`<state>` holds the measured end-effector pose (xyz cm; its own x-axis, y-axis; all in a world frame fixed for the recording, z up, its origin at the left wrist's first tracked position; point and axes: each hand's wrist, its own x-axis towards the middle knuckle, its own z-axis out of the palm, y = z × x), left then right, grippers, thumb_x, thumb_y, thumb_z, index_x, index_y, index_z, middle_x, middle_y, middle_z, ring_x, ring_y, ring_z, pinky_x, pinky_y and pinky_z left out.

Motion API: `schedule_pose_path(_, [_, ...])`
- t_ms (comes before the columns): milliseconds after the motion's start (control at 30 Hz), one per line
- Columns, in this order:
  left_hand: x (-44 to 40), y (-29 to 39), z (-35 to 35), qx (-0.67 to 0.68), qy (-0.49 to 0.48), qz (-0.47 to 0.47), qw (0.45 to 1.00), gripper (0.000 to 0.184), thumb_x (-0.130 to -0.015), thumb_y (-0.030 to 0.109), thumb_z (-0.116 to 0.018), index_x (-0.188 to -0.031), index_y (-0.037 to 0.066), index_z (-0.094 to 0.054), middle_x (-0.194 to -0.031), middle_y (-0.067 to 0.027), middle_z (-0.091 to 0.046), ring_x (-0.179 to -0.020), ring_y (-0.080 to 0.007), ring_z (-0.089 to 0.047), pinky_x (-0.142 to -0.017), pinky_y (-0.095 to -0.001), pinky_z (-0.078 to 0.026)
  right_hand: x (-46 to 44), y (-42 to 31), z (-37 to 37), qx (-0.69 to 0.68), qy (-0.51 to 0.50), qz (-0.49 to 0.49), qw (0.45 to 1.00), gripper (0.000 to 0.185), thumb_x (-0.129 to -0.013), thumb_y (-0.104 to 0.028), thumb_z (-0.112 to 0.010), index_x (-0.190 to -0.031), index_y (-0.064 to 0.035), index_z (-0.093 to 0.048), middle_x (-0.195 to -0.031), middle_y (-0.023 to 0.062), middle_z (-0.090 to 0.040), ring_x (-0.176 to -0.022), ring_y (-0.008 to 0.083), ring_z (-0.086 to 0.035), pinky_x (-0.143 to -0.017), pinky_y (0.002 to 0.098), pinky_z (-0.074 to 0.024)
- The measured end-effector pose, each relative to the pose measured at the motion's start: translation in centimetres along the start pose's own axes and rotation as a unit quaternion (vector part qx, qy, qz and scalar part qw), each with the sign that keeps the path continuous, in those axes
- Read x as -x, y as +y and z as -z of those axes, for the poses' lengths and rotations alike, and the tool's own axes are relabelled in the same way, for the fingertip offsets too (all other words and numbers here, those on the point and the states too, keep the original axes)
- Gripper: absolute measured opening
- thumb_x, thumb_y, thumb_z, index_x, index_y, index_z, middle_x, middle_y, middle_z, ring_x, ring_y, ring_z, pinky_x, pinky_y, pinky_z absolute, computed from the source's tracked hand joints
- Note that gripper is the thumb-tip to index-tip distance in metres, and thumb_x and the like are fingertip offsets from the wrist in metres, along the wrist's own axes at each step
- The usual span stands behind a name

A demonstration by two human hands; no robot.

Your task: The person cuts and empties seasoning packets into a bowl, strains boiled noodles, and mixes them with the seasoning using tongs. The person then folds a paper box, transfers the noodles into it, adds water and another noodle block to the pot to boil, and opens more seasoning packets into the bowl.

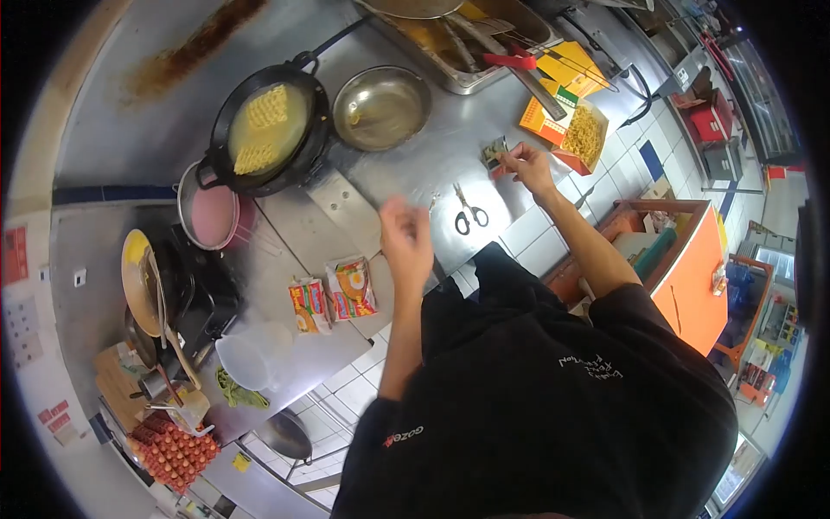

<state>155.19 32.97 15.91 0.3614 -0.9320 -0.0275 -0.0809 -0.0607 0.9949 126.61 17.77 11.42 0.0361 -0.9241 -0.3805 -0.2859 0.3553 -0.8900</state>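
Observation:
My right hand [529,168] pinches a small dark printed sachet [494,153] above the steel counter, beside an open paper box of noodles [585,137]. My left hand [405,232] is over the counter's near edge with its fingers curled in. It is slightly blurred, and whatever it may hold is hidden. Between the hands lie scissors [470,213] with black handles, blades pointing away. Two red-and-white instant noodle packets [309,304] [352,289] rest on the counter, to the left of my left forearm.
Two noodle blocks [267,107] sit in liquid inside a black wok [223,118]. A steel bowl [380,108] stands beside it. Farther back is a metal tray [471,82] with utensils. At left are a pink-filled strainer [210,212], a clear container [245,359] and stacked eggs [173,451].

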Motion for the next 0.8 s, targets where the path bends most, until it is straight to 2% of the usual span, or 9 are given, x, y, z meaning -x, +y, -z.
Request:
schedule_pose_path(67, [-6.2,1.2,-4.2,0.175,0.023,0.223,0.959,0.056,-0.104,0.026,-0.072,-0.146,0.002,-0.044,-0.123,-0.0131,-0.061,-0.100,-0.0265,-0.068,-0.078,-0.0430,-0.059,0.2,-0.2,1.1,-0.047,0.007,-0.030,0.998,0.014,-0.106,-0.020,-0.071,-0.100,-0.0084,-0.065,-0.096,0.0031,-0.075,-0.082,0.0129,-0.075,-0.063,0.0272,-0.0559])
schedule_pose_path(133, [-11.8,-0.5,-6.2,0.278,0.056,0.354,0.891,0.053,-0.109,0.034,-0.063,-0.147,0.004,-0.043,-0.129,-0.0143,-0.057,-0.101,-0.0282,-0.068,-0.077,-0.0428,-0.061,0.1,0.6,1.9,0.010,0.102,0.058,0.993,0.017,-0.106,-0.020,-0.070,-0.105,-0.0038,-0.065,-0.097,0.0061,-0.075,-0.085,0.0152,-0.076,-0.064,0.0288,-0.0588])
schedule_pose_path(167, [-13.9,-2.1,-7.8,0.270,0.055,0.359,0.892,0.053,-0.109,0.034,-0.063,-0.147,0.004,-0.043,-0.129,-0.0143,-0.057,-0.101,-0.0282,-0.068,-0.077,-0.0428,-0.061,0.0,1.3,2.9,0.061,0.164,0.147,0.974,0.019,-0.108,-0.018,-0.068,-0.110,0.0004,-0.064,-0.099,0.0088,-0.074,-0.089,0.0172,-0.076,-0.066,0.0309,-0.0614])
schedule_pose_path(233, [-16.2,-4.7,-8.9,0.221,0.173,0.344,0.896,0.052,-0.110,0.038,-0.060,-0.147,0.005,-0.043,-0.128,-0.0144,-0.055,-0.102,-0.0301,-0.068,-0.077,-0.0469,-0.061,0.6,0.6,3.4,0.039,0.175,0.166,0.970,0.017,-0.107,-0.015,-0.067,-0.108,0.0016,-0.063,-0.094,0.0104,-0.073,-0.085,0.0177,-0.075,-0.065,0.0305,-0.0595])
schedule_pose_path(267, [-16.4,-5.1,-9.3,0.218,0.174,0.345,0.896,0.052,-0.110,0.038,-0.060,-0.147,0.005,-0.043,-0.128,-0.0144,-0.055,-0.102,-0.0301,-0.068,-0.077,-0.0469,-0.061,1.0,0.1,3.6,0.018,0.184,0.188,0.965,0.015,-0.107,-0.011,-0.066,-0.106,0.0028,-0.061,-0.089,0.0120,-0.073,-0.081,0.0183,-0.075,-0.063,0.0300,-0.0575])
schedule_pose_path(367, [-15.7,-4.7,-9.4,0.191,0.216,0.330,0.899,0.049,-0.107,0.039,-0.064,-0.139,0.005,-0.049,-0.125,-0.0093,-0.056,-0.097,-0.0253,-0.069,-0.076,-0.0408,-0.062,2.0,0.4,4.7,-0.034,0.133,0.137,0.981,0.010,-0.107,-0.008,-0.064,-0.110,0.0018,-0.063,-0.096,0.0096,-0.072,-0.087,0.0154,-0.074,-0.070,0.0304,-0.0594])
schedule_pose_path(533, [-10.9,-5.2,-9.7,0.164,0.145,0.343,0.913,0.031,-0.108,0.031,-0.060,-0.128,0.009,-0.053,-0.115,-0.0060,-0.059,-0.092,-0.0231,-0.071,-0.070,-0.0423,-0.063,3.0,-1.3,6.2,-0.170,-0.014,0.047,0.984,0.013,-0.110,-0.011,-0.061,-0.115,-0.0002,-0.066,-0.103,0.0042,-0.072,-0.090,0.0110,-0.071,-0.077,0.0285,-0.0600])
schedule_pose_path(700, [-4.4,-3.4,-12.2,0.144,0.114,0.345,0.920,0.028,-0.111,0.031,-0.058,-0.122,0.006,-0.052,-0.113,-0.0101,-0.059,-0.084,-0.0220,-0.069,-0.064,-0.0383,-0.058,2.7,-4.1,6.1,-0.200,-0.127,-0.006,0.971,0.023,-0.111,-0.019,-0.064,-0.121,-0.0001,-0.072,-0.097,0.0005,-0.071,-0.085,0.0079,-0.066,-0.075,0.0262,-0.0568])
schedule_pose_path(800, [-1.4,-2.3,-11.4,0.131,0.077,0.365,0.919,0.035,-0.110,0.034,-0.062,-0.122,0.003,-0.053,-0.106,-0.0130,-0.061,-0.079,-0.0198,-0.067,-0.061,-0.0321,-0.054,1.4,-4.5,5.5,-0.178,-0.202,0.025,0.963,0.023,-0.110,-0.020,-0.066,-0.120,-0.0001,-0.073,-0.096,-0.0009,-0.070,-0.081,0.0063,-0.063,-0.072,0.0259,-0.0546])
